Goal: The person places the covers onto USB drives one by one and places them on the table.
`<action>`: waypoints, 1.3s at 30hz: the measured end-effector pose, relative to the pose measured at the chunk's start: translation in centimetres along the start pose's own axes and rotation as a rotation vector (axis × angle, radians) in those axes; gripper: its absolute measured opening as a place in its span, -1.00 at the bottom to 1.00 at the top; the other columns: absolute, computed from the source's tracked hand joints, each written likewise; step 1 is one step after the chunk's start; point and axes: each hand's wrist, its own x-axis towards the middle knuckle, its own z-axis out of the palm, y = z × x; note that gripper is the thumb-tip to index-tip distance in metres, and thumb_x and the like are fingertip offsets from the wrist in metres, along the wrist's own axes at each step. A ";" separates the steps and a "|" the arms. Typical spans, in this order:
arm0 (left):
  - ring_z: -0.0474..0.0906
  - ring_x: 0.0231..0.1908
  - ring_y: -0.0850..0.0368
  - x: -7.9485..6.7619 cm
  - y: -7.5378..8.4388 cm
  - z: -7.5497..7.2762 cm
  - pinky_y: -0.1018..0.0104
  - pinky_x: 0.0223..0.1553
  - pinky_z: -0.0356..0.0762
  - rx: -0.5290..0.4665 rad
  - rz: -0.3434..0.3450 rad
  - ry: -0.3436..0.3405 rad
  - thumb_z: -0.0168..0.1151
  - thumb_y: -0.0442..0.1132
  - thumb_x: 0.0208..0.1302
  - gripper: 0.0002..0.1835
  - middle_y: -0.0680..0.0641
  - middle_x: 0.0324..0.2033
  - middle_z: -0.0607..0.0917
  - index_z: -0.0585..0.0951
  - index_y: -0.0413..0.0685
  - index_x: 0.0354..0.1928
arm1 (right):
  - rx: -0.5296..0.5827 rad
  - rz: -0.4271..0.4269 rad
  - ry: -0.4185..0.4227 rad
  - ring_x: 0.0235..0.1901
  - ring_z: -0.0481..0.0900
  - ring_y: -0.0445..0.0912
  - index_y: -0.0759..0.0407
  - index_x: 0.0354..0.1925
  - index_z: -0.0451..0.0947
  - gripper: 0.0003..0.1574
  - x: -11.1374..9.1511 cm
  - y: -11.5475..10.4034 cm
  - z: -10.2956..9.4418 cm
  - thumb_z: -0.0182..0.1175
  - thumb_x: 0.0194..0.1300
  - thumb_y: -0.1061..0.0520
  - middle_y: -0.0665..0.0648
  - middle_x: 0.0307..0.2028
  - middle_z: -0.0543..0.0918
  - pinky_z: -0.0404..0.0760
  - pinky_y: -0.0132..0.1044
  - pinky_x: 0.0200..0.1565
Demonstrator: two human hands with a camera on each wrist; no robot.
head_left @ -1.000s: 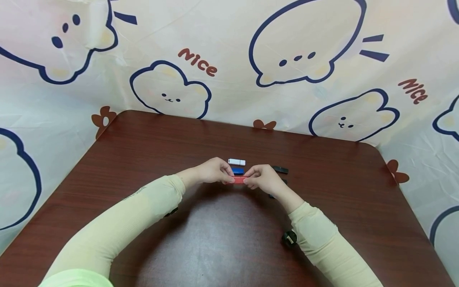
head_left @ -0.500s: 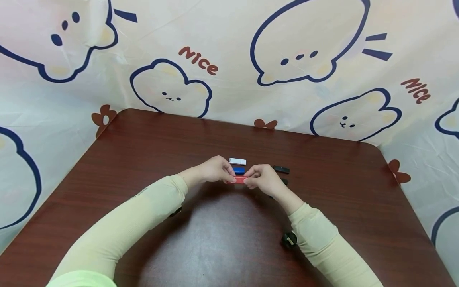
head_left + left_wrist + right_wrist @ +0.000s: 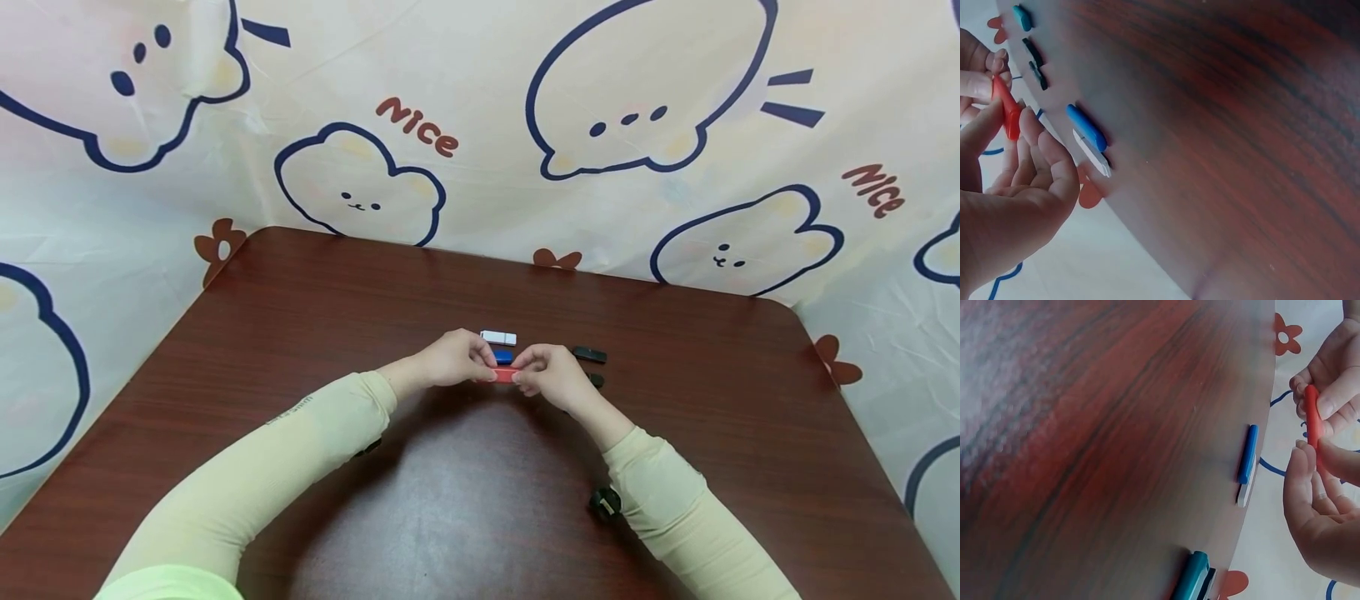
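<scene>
Both hands hold a small red USB stick [image 3: 505, 376] between them, raised above the table. My left hand [image 3: 459, 358] pinches its left end between thumb and fingers. The right end is pinched by my right hand [image 3: 555, 379]. In the right wrist view the red stick [image 3: 1313, 422] appears long and slim, its ends partly covered by fingertips. Just beyond the hands lie a blue USB stick [image 3: 502, 357] and a white USB stick [image 3: 498, 337], side by side on the table.
Right of the hands lie dark sticks, one black stick [image 3: 590, 355] farther back and another [image 3: 597, 380] partly behind the right hand. A teal stick [image 3: 1022, 17] shows in the left wrist view. The brown table [image 3: 360, 292] ends at a printed curtain [image 3: 480, 167].
The view has shifted slightly. Both hands keep their pinch on the red USB stick, and the left hand has edged a little toward the right one.
</scene>
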 end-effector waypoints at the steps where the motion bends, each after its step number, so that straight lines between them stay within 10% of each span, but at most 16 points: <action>1: 0.47 -0.53 0.30 0.0 0.0 0.1 0.49 -0.44 0.39 0.004 0.003 0.007 0.33 -0.29 0.09 -0.84 -0.04 -0.52 0.67 0.61 -0.24 -0.34 | -0.002 0.003 0.000 -0.44 0.65 0.01 0.41 -0.21 0.55 -0.83 0.0 0.0 0.0 0.19 0.22 0.31 0.40 -0.36 0.66 0.66 -0.18 -0.29; 10: 0.56 -0.55 0.26 -0.7 0.1 0.5 0.47 -0.38 0.47 0.163 0.119 0.036 0.39 -0.37 -0.03 -0.79 -0.09 -0.46 0.69 0.58 -0.24 -0.33 | -0.066 0.021 -0.020 -0.49 0.63 -0.07 0.35 -0.21 0.59 -0.79 0.1 0.2 -0.1 0.26 0.15 0.27 0.28 -0.43 0.68 0.65 -0.25 -0.33; 18: 0.56 -0.58 0.27 -1.0 -0.6 1.0 0.49 -0.41 0.46 0.207 0.106 0.058 0.38 -0.37 -0.01 -0.81 -0.07 -0.46 0.71 0.61 -0.26 -0.32 | -0.353 -0.088 -0.018 -0.54 0.49 -0.20 0.28 -0.24 0.63 -0.76 0.3 -0.1 0.9 0.33 0.03 0.30 0.11 -0.49 0.66 0.45 -0.41 -0.46; 27: 0.42 -0.40 0.20 -1.2 -0.4 1.6 0.33 -0.26 0.44 0.403 0.087 0.127 0.41 -0.27 -0.01 -0.86 -0.02 -0.44 0.66 0.66 -0.11 -0.38 | -0.468 -0.117 0.000 -0.57 0.50 -0.21 0.25 -0.33 0.64 -0.85 0.4 -0.1 1.7 0.32 0.03 0.33 0.08 -0.54 0.65 0.48 -0.42 -0.47; 39: 0.44 -0.40 0.18 -1.0 -0.7 2.3 0.32 -0.26 0.44 0.400 0.092 0.134 0.40 -0.33 -0.02 -0.88 -0.03 -0.49 0.63 0.65 -0.13 -0.41 | -0.559 -0.077 -0.012 -0.56 0.50 -0.17 0.23 -0.37 0.63 -0.88 0.6 -0.5 2.3 0.31 0.04 0.34 0.07 -0.54 0.63 0.51 -0.37 -0.45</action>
